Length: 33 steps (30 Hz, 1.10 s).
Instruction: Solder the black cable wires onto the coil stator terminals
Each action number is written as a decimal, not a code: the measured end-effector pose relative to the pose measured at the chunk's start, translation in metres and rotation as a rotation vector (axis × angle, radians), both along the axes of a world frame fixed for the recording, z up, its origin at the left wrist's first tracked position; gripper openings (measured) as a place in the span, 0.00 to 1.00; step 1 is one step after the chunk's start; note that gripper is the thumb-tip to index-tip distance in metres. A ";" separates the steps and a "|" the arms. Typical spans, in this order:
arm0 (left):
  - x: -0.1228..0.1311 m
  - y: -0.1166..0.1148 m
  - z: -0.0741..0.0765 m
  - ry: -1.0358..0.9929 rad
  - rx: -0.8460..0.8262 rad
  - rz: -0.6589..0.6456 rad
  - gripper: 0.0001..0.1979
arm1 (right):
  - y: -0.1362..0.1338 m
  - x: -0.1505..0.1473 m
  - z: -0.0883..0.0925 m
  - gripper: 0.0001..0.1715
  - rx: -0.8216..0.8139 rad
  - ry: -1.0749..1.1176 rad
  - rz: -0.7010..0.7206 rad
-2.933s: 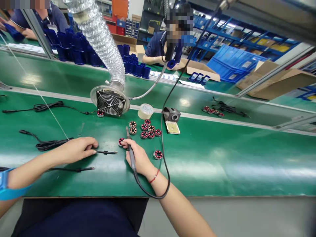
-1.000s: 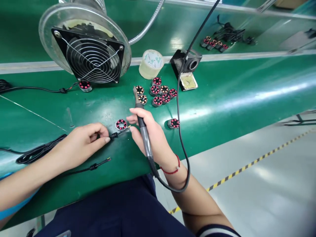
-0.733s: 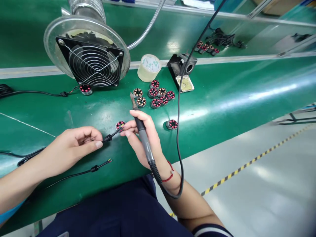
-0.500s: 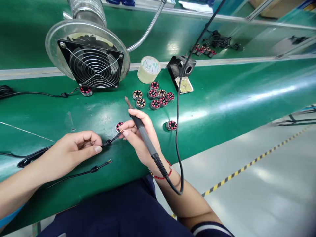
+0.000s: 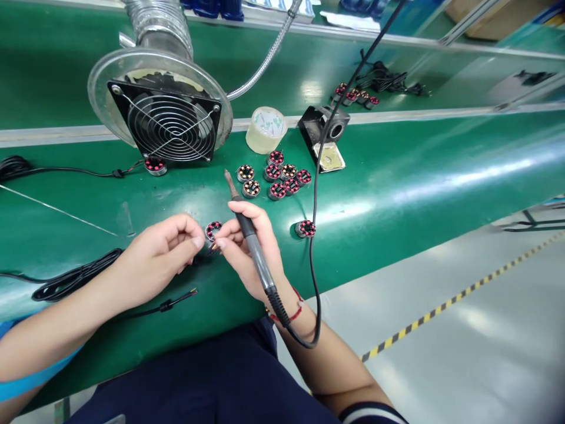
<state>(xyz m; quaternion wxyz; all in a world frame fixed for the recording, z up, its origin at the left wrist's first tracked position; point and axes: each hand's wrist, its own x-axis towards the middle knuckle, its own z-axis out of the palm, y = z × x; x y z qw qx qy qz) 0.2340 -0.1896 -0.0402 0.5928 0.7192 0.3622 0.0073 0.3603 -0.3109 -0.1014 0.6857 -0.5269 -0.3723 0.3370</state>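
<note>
My left hand (image 5: 165,256) is closed in a pinch on a black cable (image 5: 199,258), largely hidden by its fingers. My right hand (image 5: 256,250) grips a soldering iron (image 5: 257,250), its tip pointing up and away. The thumb and forefinger of that same hand pinch at the cable's thin coloured wire ends (image 5: 214,247). Right by those fingertips is a small round motor stator (image 5: 212,229) with red windings, partly covered by them. A second black cable (image 5: 166,305) with bared coloured ends lies below my left hand.
Several stators (image 5: 277,190) stand in a group beyond the iron, and a lone stator (image 5: 305,228) sits to the right. Behind them are a tape roll (image 5: 266,132), an iron stand (image 5: 324,126) and a fume fan (image 5: 172,126). The iron's cord (image 5: 314,253) hangs across the bench.
My left hand has moved right, close to my right fingertips, bringing the cable toward the stator. The right hand keeps the soldering iron and has barely moved.
</note>
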 end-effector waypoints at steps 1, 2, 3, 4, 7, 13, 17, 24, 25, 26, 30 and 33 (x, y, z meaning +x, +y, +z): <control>0.002 -0.001 0.000 0.006 0.018 -0.018 0.14 | 0.000 0.000 0.000 0.27 0.006 -0.023 -0.006; 0.002 -0.001 0.000 0.011 0.033 -0.036 0.14 | -0.001 0.000 0.000 0.28 0.001 -0.044 -0.005; 0.003 -0.001 0.000 0.015 0.047 -0.052 0.15 | -0.001 0.000 0.000 0.28 -0.006 -0.063 -0.001; 0.002 -0.001 -0.001 0.018 0.058 -0.066 0.15 | -0.001 0.001 0.000 0.27 -0.011 -0.079 0.003; -0.001 0.001 -0.005 0.015 0.115 -0.094 0.17 | -0.001 0.001 0.001 0.26 -0.001 -0.120 0.014; -0.010 0.006 -0.004 0.025 0.051 -0.193 0.19 | -0.002 -0.006 0.005 0.21 0.080 -0.200 -0.004; -0.010 0.011 -0.004 0.040 -0.093 -0.209 0.20 | 0.000 -0.019 -0.002 0.20 0.057 -0.256 -0.063; -0.004 0.026 -0.038 0.169 0.150 -0.042 0.18 | -0.010 -0.013 -0.009 0.18 -0.202 -0.277 -0.129; -0.003 0.027 -0.041 0.188 0.174 -0.031 0.18 | -0.014 -0.010 -0.008 0.18 -0.195 -0.299 -0.145; -0.003 0.027 -0.044 0.202 0.196 -0.023 0.18 | -0.017 -0.008 -0.007 0.17 -0.180 -0.337 -0.173; -0.006 0.024 -0.048 0.227 0.243 -0.027 0.17 | -0.029 -0.006 -0.008 0.12 -0.124 -0.482 -0.318; -0.007 0.022 -0.048 0.209 0.262 -0.035 0.16 | -0.032 -0.010 -0.012 0.08 -0.124 -0.494 -0.351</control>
